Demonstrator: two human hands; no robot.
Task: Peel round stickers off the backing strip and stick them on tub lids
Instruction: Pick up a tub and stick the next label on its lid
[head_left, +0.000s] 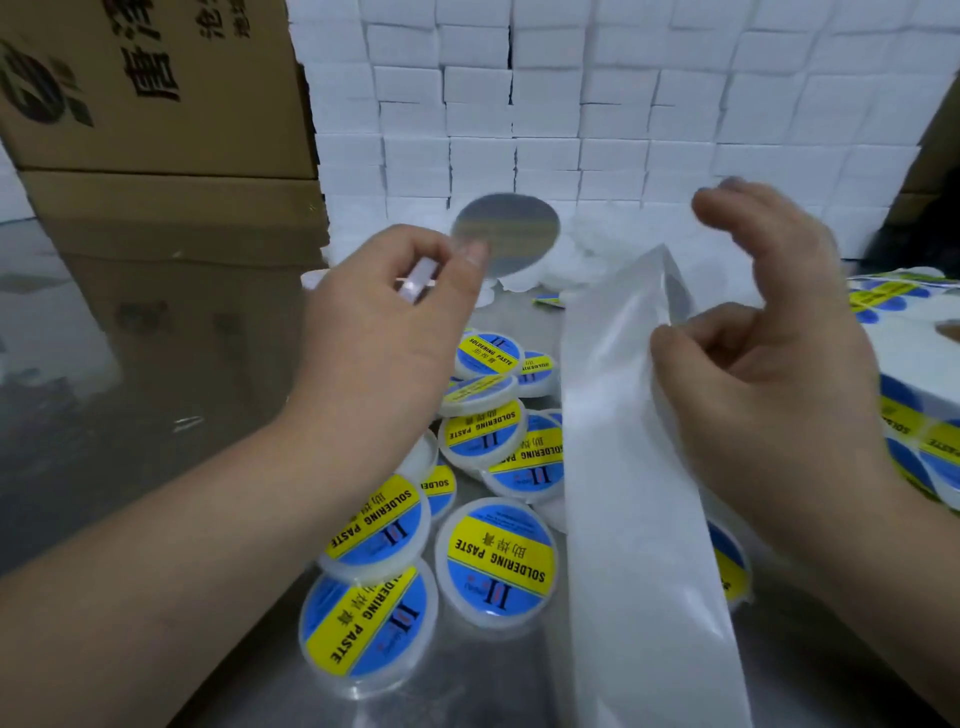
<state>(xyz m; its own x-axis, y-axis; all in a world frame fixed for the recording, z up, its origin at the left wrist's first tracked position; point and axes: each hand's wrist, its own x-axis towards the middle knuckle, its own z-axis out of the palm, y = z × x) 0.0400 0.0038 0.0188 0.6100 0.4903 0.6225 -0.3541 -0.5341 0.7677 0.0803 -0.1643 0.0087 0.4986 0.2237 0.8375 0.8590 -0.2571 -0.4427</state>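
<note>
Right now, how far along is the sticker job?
Done: a pile of labelled tubs on the table. In hand: left hand pinches a peeled round sticker, not yet on a lid; right hand holds the backing strip. Left: more stickers wait at right.

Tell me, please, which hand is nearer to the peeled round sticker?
Left. The left hand pinches the round sticker at its edge; the right hand is off to its right, holding the backing strip.
</note>
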